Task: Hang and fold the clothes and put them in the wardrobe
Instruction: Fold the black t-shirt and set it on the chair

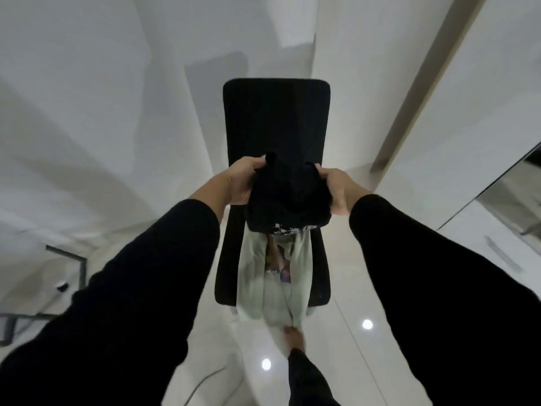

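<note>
Both hands, left hand (238, 183) and right hand (339, 190), grip a bunched black garment (288, 200) by its sides.

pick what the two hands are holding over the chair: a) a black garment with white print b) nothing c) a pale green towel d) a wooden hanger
a: the left hand and right hand each grip a side of the black garment, white print at its lower edge, above the black chair.

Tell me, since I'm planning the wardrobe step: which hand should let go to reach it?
Probably the right hand: the wardrobe stands on that side. Both hands grip the black garment, so the left hand could keep holding it.
</note>
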A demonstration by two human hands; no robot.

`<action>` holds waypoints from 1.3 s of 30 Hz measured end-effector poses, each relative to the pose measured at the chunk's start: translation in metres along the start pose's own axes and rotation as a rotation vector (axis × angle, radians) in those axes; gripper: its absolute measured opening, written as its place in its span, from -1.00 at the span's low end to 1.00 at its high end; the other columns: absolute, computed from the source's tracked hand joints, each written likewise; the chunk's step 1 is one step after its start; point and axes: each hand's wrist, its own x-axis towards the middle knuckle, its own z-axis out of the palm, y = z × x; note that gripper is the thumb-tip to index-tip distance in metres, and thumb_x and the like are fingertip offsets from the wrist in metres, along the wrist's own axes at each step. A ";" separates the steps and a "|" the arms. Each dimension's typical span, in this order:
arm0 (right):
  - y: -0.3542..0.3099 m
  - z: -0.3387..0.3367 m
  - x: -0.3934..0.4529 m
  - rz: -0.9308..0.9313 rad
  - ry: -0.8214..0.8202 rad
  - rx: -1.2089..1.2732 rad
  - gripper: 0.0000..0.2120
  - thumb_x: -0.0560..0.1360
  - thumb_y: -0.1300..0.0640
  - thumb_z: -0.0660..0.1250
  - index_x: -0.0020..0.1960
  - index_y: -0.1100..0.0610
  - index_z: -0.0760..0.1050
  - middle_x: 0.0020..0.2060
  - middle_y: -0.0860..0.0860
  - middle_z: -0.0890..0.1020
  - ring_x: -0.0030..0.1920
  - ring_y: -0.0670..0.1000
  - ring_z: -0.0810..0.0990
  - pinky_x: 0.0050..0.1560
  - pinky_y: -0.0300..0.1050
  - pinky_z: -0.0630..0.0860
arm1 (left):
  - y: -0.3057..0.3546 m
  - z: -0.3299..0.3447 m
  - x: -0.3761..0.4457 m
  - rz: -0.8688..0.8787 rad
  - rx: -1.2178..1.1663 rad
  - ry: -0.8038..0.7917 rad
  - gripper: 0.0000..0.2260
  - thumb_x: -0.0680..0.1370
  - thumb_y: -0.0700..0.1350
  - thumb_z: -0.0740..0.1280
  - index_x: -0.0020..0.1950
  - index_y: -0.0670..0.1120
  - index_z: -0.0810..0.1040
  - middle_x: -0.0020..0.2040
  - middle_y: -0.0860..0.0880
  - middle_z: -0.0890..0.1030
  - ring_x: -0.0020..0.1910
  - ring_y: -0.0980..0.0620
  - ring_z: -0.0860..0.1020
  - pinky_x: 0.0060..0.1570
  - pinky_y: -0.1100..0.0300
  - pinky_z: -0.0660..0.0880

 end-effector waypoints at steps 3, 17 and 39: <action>0.076 -0.017 -0.007 0.156 0.028 -0.045 -0.60 0.62 -0.04 0.12 0.28 0.21 0.48 0.08 0.17 0.62 0.04 0.13 0.60 -0.09 -0.03 0.54 | -0.075 -0.008 -0.010 -0.190 -0.042 0.009 -0.78 0.61 -0.03 0.18 -0.02 -0.06 0.61 -0.21 -0.08 0.64 -0.16 -0.03 0.59 -0.07 0.10 0.50; 0.153 -0.062 0.081 0.194 0.266 -0.170 -0.47 0.57 -0.09 0.18 0.40 0.23 0.35 0.23 0.19 0.54 0.22 0.20 0.53 0.32 0.13 0.43 | -0.169 -0.029 0.065 -0.158 -0.260 0.230 -0.76 0.65 -0.04 0.09 0.07 -0.02 0.55 -0.04 -0.07 0.60 -0.07 -0.02 0.59 -0.05 0.09 0.54; 0.165 -0.125 0.333 0.321 0.440 -0.679 -0.25 0.40 -0.12 0.41 0.42 0.24 0.23 0.26 0.17 0.50 0.20 0.19 0.53 0.21 0.12 0.51 | -0.262 -0.099 0.291 -0.520 0.441 0.804 -0.36 0.48 0.06 0.39 0.42 -0.20 0.21 0.37 -0.20 0.34 0.31 -0.15 0.41 0.23 0.07 0.40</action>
